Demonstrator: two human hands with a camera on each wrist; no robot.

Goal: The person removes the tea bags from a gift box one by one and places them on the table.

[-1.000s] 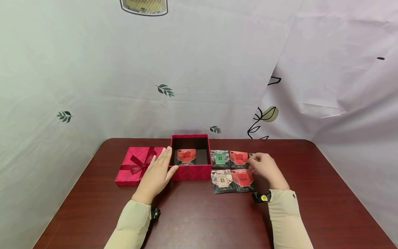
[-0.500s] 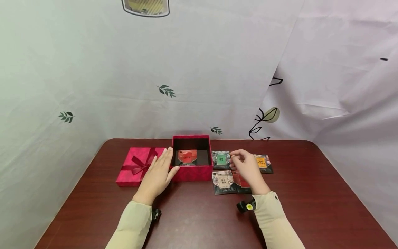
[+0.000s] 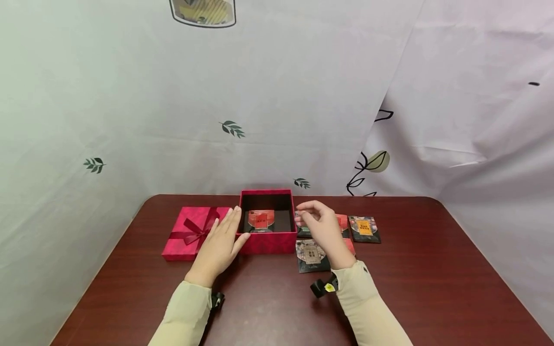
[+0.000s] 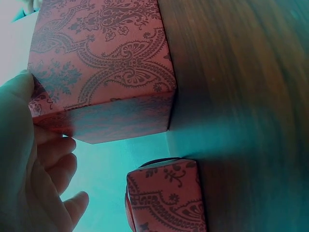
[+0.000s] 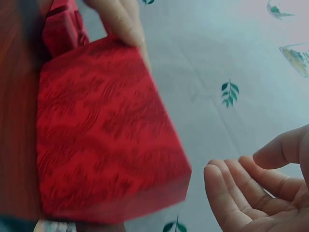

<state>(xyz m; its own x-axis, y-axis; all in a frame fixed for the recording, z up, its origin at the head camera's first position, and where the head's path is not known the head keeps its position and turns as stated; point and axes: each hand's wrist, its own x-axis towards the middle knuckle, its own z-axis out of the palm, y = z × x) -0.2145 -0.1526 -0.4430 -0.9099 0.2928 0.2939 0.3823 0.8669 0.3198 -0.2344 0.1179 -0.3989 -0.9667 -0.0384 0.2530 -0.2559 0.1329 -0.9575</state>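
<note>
My left hand (image 3: 218,242) lies with extended fingers against the left rim of an open red gift box (image 3: 267,244), its thumb near the front corner. Inside the box, a red-labelled sachet (image 3: 261,220) rests on the dark bottom. My right hand (image 3: 322,229) hovers just right of the box, over a green-labelled sachet (image 3: 304,231) that it mostly covers. In the right wrist view, the right hand's fingers (image 5: 241,181) are loosely bent with nothing between them. Partly behind that hand are a red-labelled sachet (image 3: 343,222) and a beige-labelled sachet (image 3: 311,255).
A red lid (image 3: 190,232) with a ribbon bow lies left of the box, partly behind my left hand. An orange-labelled sachet (image 3: 364,228) lies at the right end of the back row. The brown table (image 3: 268,307) meets a white printed cloth (image 3: 277,105) behind.
My right hand has moved left along the back row, from the orange-labelled sachet to beside the box, uncovering the sachets it passed. My left hand has stayed at the box.
</note>
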